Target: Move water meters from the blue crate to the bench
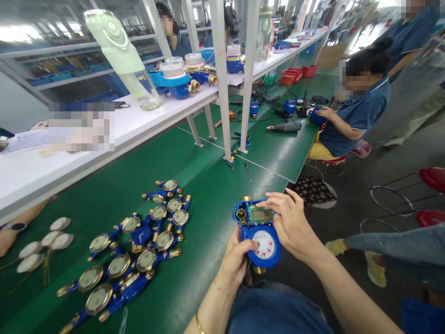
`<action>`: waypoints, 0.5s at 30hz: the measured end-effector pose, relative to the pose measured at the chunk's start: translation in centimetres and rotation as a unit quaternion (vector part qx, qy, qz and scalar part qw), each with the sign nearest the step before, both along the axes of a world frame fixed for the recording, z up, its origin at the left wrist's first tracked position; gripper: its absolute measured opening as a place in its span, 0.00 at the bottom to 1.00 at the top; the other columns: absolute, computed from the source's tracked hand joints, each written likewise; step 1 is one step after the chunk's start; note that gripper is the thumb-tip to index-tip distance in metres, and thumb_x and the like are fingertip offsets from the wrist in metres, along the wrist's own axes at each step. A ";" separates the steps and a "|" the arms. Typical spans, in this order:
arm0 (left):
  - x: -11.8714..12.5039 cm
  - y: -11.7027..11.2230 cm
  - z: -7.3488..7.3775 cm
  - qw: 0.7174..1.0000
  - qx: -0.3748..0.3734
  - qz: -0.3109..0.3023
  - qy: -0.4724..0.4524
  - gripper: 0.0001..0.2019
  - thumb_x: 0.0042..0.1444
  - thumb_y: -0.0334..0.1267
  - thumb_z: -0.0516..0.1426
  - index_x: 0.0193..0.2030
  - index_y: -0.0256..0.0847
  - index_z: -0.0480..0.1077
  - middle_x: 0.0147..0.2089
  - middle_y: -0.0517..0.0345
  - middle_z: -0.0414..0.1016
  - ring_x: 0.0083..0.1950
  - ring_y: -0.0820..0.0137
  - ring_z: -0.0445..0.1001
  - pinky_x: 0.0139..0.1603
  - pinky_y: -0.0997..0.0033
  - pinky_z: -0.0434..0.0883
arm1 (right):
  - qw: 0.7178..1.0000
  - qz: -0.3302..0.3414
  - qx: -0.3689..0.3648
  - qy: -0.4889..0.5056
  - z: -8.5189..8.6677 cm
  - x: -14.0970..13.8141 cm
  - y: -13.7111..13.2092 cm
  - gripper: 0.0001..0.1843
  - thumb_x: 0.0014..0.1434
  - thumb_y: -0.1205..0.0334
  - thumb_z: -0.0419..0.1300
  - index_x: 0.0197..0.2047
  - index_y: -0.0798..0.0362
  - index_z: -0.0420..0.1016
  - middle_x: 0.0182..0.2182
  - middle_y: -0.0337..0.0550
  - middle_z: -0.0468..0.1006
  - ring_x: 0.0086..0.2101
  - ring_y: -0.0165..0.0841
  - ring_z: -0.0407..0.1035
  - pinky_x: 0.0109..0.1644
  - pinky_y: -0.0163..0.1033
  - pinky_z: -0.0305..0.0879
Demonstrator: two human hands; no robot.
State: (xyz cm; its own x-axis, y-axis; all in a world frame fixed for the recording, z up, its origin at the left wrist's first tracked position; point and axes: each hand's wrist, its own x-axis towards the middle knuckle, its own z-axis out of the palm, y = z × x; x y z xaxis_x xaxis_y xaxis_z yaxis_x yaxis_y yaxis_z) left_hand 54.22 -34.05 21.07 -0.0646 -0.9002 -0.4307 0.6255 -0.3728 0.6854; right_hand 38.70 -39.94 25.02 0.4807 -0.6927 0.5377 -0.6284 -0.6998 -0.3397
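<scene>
The left hand [238,260] is closing its grip around the near left side of a blue water meter [259,234], thumb lying on the white dial, holding it just off the near edge of the green bench [208,185]. The right hand [290,225] is cupping the meter's right side, fingertips [269,202] pressing on the top beside the small display. A cluster of blue meter bodies [139,241] is lying on the bench to the left.

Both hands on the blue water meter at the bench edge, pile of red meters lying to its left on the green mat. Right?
Not quite: the head view shows the pile of meters is blue with brass fittings, not red. Both the left hand and right hand are on the blue water meter, on the green mat.
</scene>
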 end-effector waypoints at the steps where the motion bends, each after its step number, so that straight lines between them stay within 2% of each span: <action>1: 0.0 0.1 0.0 1.000 -0.001 0.000 -0.003 0.32 0.33 0.28 0.62 0.52 0.35 0.71 0.46 0.52 0.83 0.43 0.64 0.79 0.48 0.67 0.73 | 1.000 -0.007 -0.009 -0.015 0.1 -0.2 0.1 0.19 0.61 0.77 0.46 0.53 0.54 0.62 0.48 0.42 0.80 0.57 0.36 0.67 0.70 0.52 0.45; 5: 0.3 0.4 -0.1 1.000 0.004 0.004 -0.010 0.30 0.34 0.29 0.63 0.50 0.34 0.72 0.46 0.52 0.83 0.43 0.65 0.78 0.48 0.68 0.73 | 0.991 -0.055 -0.062 -0.109 0.7 -1.4 0.5 0.17 0.62 0.76 0.49 0.53 0.53 0.62 0.45 0.45 0.82 0.55 0.38 0.70 0.67 0.54 0.55; 7: 0.3 0.5 0.0 1.000 0.002 0.005 -0.011 0.30 0.33 0.29 0.63 0.50 0.34 0.72 0.45 0.52 0.83 0.43 0.65 0.78 0.48 0.68 0.74 | 0.989 -0.064 -0.070 -0.112 0.8 -1.7 0.9 0.18 0.62 0.76 0.50 0.53 0.52 0.63 0.44 0.44 0.82 0.54 0.39 0.70 0.66 0.54 0.57; 11: 0.1 0.7 0.2 1.000 -0.001 0.004 -0.011 0.31 0.33 0.28 0.63 0.50 0.35 0.71 0.45 0.52 0.83 0.42 0.65 0.78 0.48 0.68 0.74 | 0.996 -0.031 -0.060 -0.058 0.0 -0.8 1.5 0.21 0.61 0.78 0.48 0.54 0.52 0.64 0.45 0.41 0.82 0.53 0.37 0.71 0.67 0.53 0.54; 15: -0.1 0.8 0.2 1.000 -0.002 0.000 -0.016 0.32 0.33 0.27 0.62 0.52 0.35 0.70 0.45 0.52 0.83 0.40 0.67 0.77 0.46 0.68 0.73 | 0.999 -0.011 -0.045 -0.011 -1.0 0.4 1.8 0.23 0.60 0.80 0.46 0.57 0.55 0.63 0.50 0.43 0.80 0.57 0.36 0.68 0.69 0.52 0.49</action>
State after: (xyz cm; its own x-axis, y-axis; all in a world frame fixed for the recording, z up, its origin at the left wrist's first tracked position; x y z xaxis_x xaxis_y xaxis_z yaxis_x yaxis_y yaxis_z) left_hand 54.16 -33.23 21.29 -0.0506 -0.9017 -0.4293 0.6037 -0.3700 0.7061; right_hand 39.06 -38.11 24.00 0.4534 -0.6514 0.6084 -0.6378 -0.7139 -0.2891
